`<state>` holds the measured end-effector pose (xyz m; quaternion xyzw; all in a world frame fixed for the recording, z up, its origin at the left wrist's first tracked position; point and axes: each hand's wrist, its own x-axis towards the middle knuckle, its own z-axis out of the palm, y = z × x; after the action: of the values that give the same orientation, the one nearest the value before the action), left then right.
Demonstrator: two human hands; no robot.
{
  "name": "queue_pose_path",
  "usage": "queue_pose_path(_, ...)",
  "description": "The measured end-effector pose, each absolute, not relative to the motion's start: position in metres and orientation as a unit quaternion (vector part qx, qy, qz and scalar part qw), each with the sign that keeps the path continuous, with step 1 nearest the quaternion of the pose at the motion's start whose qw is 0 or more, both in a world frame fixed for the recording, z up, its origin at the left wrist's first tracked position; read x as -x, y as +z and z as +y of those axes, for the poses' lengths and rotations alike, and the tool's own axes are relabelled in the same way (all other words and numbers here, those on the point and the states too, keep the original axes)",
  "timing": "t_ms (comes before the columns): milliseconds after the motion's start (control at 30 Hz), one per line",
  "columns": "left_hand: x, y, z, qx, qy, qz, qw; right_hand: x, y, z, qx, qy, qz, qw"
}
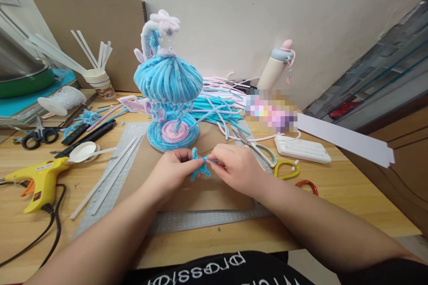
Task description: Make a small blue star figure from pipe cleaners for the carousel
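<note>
Both hands meet over a brown cardboard sheet [214, 193] at the table's middle. My left hand [174, 169] pinches a small twisted blue pipe-cleaner piece [199, 169] from the left. My right hand [234, 167] pinches the same piece from the right, fingers closed on one of its arms. Just behind them stands a blue pipe-cleaner model [169, 80] with a domed top, a pink and blue spiral base and a white flower on top.
A yellow glue gun [42, 180] with a black cord lies at the left. Black scissors [38, 136], a paper cup of white strips [96, 80], loose blue and pink pipe cleaners [217, 107], green-handled scissors [259, 149], a white flat case [302, 149] and a metal ruler [203, 220] surround the work.
</note>
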<state>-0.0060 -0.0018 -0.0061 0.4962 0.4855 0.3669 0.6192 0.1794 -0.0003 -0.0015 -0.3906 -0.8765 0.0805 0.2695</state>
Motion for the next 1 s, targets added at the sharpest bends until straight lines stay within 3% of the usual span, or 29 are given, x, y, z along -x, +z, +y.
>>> queue_pose_path(200, 0.006, -0.004, -0.001, -0.307, 0.383, 0.411, 0.768, -0.178, -0.004, -0.003, 0.378, 0.077, -0.862, 0.328)
queue_pose_path(433, 0.006, -0.007, -0.002, -0.403, 0.377, 0.444, 0.706, -0.178, -0.010, -0.005, 0.362, 0.064, -0.873, 0.320)
queue_pose_path(600, 0.001, -0.011, -0.003, -0.438, 0.446, 0.479, 0.617, -0.168, -0.012, -0.009, 0.415, 0.249, -0.778, 0.400)
queue_pose_path(700, -0.001, -0.011, -0.003, -0.392, 0.466, 0.443, 0.658, -0.163, -0.012, -0.006, 0.435, 0.438, -0.649, 0.444)
queue_pose_path(800, -0.001, -0.008, -0.002, -0.314, 0.463, 0.396, 0.728, -0.163, -0.012, 0.000, 0.406, 0.561, -0.578, 0.432)
queue_pose_path(900, -0.002, -0.005, -0.002, -0.249, 0.465, 0.379, 0.760, -0.163, -0.012, 0.003, 0.384, 0.576, -0.580, 0.429)
queue_pose_path(1000, -0.001, -0.005, -0.002, -0.212, 0.487, 0.368, 0.763, -0.161, -0.016, -0.001, 0.374, 0.508, -0.630, 0.453)
